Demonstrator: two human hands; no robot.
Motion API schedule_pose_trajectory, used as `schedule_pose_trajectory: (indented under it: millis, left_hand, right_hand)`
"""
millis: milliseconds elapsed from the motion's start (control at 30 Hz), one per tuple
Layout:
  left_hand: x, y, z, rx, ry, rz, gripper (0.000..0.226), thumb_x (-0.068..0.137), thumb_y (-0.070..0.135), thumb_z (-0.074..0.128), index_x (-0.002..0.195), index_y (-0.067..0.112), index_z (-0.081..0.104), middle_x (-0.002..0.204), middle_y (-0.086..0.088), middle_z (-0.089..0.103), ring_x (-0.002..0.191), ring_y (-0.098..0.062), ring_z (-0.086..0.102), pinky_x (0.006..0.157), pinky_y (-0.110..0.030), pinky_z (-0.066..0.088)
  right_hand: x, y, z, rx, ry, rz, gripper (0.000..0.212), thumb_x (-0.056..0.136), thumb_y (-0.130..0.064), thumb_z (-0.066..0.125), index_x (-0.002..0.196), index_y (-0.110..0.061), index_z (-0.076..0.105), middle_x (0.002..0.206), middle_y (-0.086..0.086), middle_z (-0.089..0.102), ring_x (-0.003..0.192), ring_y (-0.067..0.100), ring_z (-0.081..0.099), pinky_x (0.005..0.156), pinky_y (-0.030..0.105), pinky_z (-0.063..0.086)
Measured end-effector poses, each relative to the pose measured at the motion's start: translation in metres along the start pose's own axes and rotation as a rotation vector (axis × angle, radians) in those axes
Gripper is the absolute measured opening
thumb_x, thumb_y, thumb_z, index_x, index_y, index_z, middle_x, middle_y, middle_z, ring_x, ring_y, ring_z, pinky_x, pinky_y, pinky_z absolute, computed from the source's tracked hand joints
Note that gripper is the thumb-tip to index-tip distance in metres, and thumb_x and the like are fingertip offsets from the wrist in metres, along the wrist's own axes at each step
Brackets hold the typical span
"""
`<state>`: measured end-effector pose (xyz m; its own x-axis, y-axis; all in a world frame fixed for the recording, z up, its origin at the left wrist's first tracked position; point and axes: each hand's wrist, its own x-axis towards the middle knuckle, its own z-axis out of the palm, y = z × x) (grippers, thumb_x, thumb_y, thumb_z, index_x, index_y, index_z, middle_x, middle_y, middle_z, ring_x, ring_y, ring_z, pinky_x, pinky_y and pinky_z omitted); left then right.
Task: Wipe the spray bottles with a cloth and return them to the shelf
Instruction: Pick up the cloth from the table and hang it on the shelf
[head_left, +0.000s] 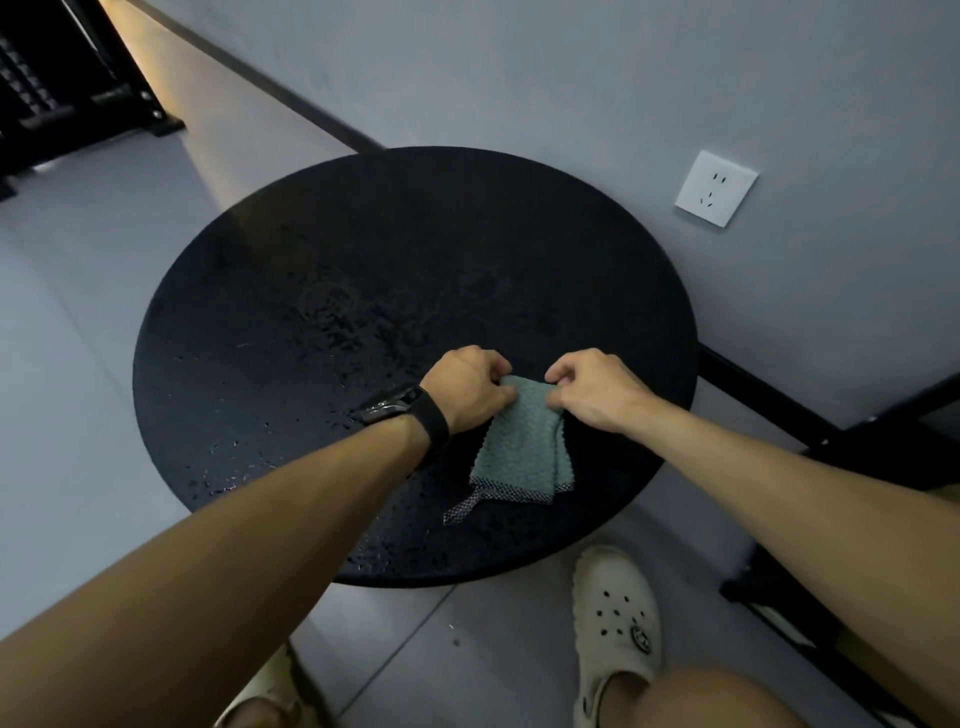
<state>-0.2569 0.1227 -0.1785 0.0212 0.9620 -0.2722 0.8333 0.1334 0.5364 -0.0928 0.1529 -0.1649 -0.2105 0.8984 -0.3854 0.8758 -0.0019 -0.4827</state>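
Observation:
A folded teal cloth (524, 447) with a grey checked edge hangs over the near part of a round black table (363, 260). My left hand (470, 387), with a dark watch on its wrist, pinches the cloth's upper left corner. My right hand (597, 389) pinches the upper right corner. Both hands hold the cloth just above the tabletop. Water droplets and ring marks speckle the table. No spray bottle is in view.
A grey wall with a white socket (716, 188) runs behind the table. Part of a dark shelf frame (831, 519) stands at the right, and another dark rack (62, 78) at the top left. My feet in pale clogs (618, 639) stand on the grey tiled floor.

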Motion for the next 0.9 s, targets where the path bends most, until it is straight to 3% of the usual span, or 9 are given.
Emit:
schedule_pose_trajectory:
  millis: [133, 233, 400, 533, 667, 767, 900]
  left_hand:
    - [0.003, -0.002, 0.005, -0.006, 0.017, 0.005, 0.016, 0.092, 0.026, 0.066, 0.104, 0.017, 0.069, 0.104, -0.001, 0.069, 0.099, -0.018, 0.063, 0.075, -0.021, 0.041]
    - [0.003, -0.002, 0.006, -0.011, 0.025, 0.014, 0.005, 0.092, 0.025, 0.065, 0.091, 0.021, 0.062, 0.100, 0.000, 0.068, 0.092, -0.016, 0.061, 0.073, -0.023, 0.042]
    - [-0.005, 0.003, -0.001, -0.061, 0.023, 0.030, 0.004, 0.095, 0.024, 0.060, 0.094, 0.021, 0.057, 0.093, 0.003, 0.065, 0.083, -0.012, 0.058, 0.063, -0.021, 0.040]
    - [-0.017, 0.013, -0.016, -0.077, 0.028, 0.064, 0.006, 0.095, 0.020, 0.059, 0.101, 0.019, 0.061, 0.099, 0.001, 0.067, 0.091, -0.016, 0.061, 0.074, -0.026, 0.047]
    - [-0.034, 0.033, -0.038, -0.070, 0.050, 0.111, 0.022, 0.096, 0.020, 0.059, 0.116, 0.019, 0.069, 0.105, 0.001, 0.070, 0.093, -0.011, 0.060, 0.077, -0.021, 0.044]
    - [-0.050, 0.053, -0.059, -0.047, 0.085, 0.151, 0.023, 0.096, 0.020, 0.059, 0.115, 0.020, 0.071, 0.107, 0.001, 0.072, 0.090, -0.008, 0.058, 0.074, -0.018, 0.041]
    - [-0.073, 0.087, -0.089, -0.048, 0.153, 0.200, 0.021, 0.096, 0.021, 0.059, 0.115, 0.021, 0.070, 0.108, 0.000, 0.072, 0.096, -0.013, 0.064, 0.081, -0.024, 0.050]
  right_hand:
    - [0.001, 0.000, 0.003, 0.000, -0.002, -0.020, 0.009, 0.085, -0.016, 0.066, 0.091, -0.024, 0.068, 0.086, -0.009, 0.062, 0.087, 0.013, 0.061, 0.068, 0.026, 0.045]
    - [0.000, 0.001, 0.005, -0.003, -0.005, -0.052, 0.008, 0.087, -0.016, 0.063, 0.090, -0.023, 0.065, 0.086, -0.010, 0.060, 0.086, 0.013, 0.060, 0.069, 0.027, 0.046]
    - [-0.004, 0.001, 0.000, 0.023, 0.008, -0.098, 0.006, 0.089, -0.020, 0.063, 0.094, -0.023, 0.063, 0.093, -0.006, 0.062, 0.088, 0.013, 0.059, 0.076, 0.032, 0.051]
    - [-0.018, -0.002, -0.013, 0.094, 0.054, -0.139, 0.008, 0.088, -0.016, 0.064, 0.089, -0.023, 0.063, 0.085, -0.008, 0.061, 0.080, 0.011, 0.058, 0.070, 0.029, 0.048]
    - [-0.040, -0.009, -0.036, 0.119, 0.095, -0.168, 0.011, 0.086, -0.013, 0.065, 0.088, -0.023, 0.065, 0.086, -0.006, 0.063, 0.082, 0.012, 0.060, 0.073, 0.030, 0.050]
    - [-0.060, -0.017, -0.060, 0.105, 0.150, -0.203, 0.013, 0.086, -0.013, 0.065, 0.089, -0.025, 0.065, 0.087, -0.007, 0.064, 0.081, 0.011, 0.061, 0.070, 0.028, 0.052]
    - [-0.089, -0.030, -0.096, 0.096, 0.241, -0.255, 0.017, 0.086, -0.013, 0.064, 0.085, -0.030, 0.063, 0.085, -0.011, 0.063, 0.080, 0.010, 0.061, 0.072, 0.029, 0.053]
